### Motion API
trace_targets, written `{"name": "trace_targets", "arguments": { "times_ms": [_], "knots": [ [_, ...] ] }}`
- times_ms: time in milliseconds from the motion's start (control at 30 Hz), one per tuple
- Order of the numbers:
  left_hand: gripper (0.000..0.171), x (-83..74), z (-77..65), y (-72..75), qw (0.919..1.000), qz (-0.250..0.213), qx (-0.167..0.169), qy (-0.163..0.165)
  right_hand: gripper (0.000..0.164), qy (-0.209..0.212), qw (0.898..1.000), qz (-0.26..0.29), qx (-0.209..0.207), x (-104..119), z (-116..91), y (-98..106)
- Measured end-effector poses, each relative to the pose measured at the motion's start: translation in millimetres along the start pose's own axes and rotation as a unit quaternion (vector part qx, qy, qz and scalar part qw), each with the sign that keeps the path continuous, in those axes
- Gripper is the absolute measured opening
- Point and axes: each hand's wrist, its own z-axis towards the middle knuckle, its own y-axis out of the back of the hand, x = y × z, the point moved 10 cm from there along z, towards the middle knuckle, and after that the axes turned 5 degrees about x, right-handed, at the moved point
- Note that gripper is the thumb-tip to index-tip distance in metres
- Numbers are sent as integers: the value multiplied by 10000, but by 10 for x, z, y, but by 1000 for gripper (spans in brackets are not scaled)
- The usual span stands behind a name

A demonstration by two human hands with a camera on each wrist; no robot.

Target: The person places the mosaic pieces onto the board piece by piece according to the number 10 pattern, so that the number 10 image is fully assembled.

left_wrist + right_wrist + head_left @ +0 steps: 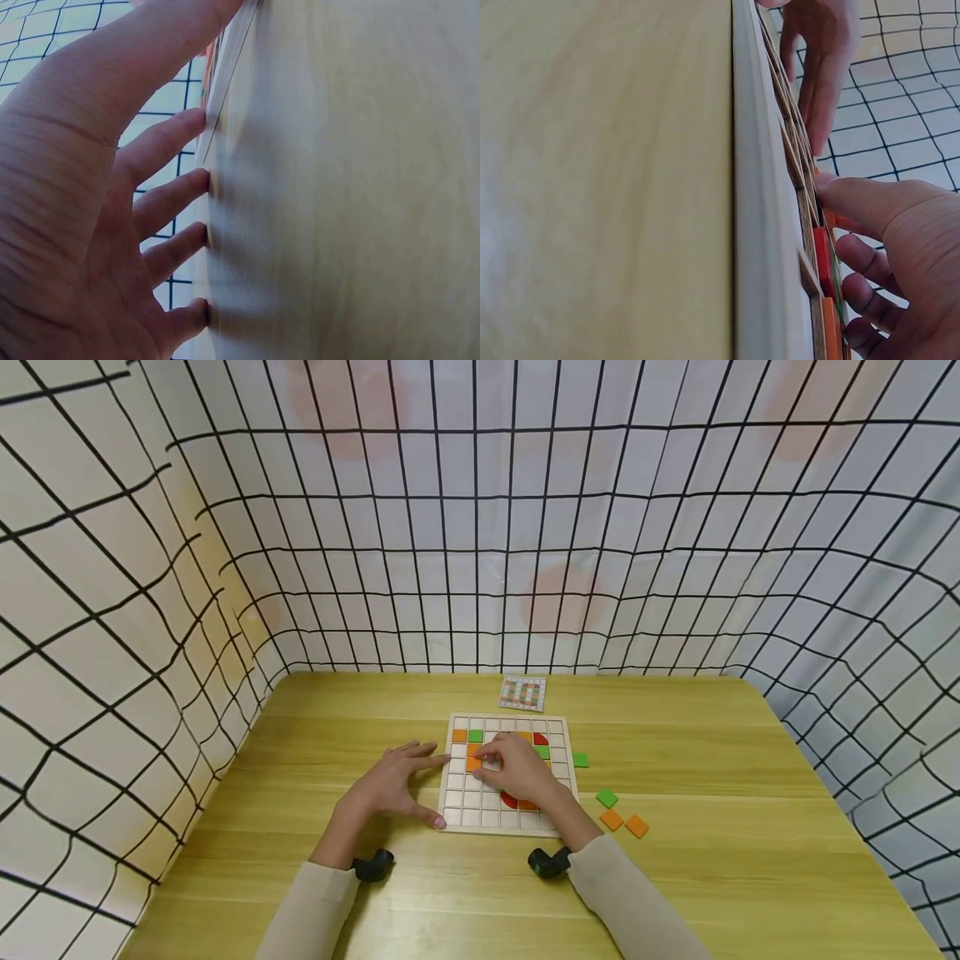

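A white gridded board (459,817) lies on the table, with orange, green and red pieces set in some of its squares. My left hand (392,781) is spread at the board's left side, thumb by the near corner and index finger by the left edge. In the left wrist view the fingertips (196,180) rest on the tabletop. Over the board's middle, my right hand (517,767) pinches an orange tile (829,218) between thumb and index finger, low at the grid. The hand hides part of the pieces beneath it. A red piece (541,739) shows beyond it.
To the board's right lie loose green tiles (607,797) and orange tiles (637,825). A small printed pattern card (522,692) lies behind the board. Black netting (480,550) over white sheeting surrounds the wooden table (720,860) at the back and sides.
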Motion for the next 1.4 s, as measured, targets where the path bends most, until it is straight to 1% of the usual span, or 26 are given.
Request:
{"name": "trace_targets", "arguments": {
  "times_ms": [133,300,433,633,800,900,1067,1200,1400],
  "knots": [
    [107,-7,5,-2,10000,-9,3,-20,25,23,10000,-25,-18,-1,-5,2],
    [107,-15,10,-3,10000,-9,-2,-23,25,-23,9997,232,-61,-20,-41,44],
    [107,-15,14,-1,10000,1,-13,-10,25,-141,9986,460,-241,-63,-106,152],
    [108,-12,10,-6,10000,-8,17,24,26,-99,9979,428,-474,-150,-250,334],
    [108,-2,11,-2,10000,-82,6,24,27,-173,9972,276,-671,-274,-412,534],
    [108,5,16,-5,10000,-94,-2,25,26,-332,9969,181,-694,-373,-519,651],
    [108,11,19,-6,9999,-111,-23,42,28,-737,9947,96,-703,-584,-715,808],
    [108,10,15,-4,9999,-138,-32,49,28,-860,9937,26,-718,-746,-878,887],
    [107,3,6,-6,9999,-140,-27,27,28,-943,9936,-3,-628,-954,-1110,942]
  ]
}}
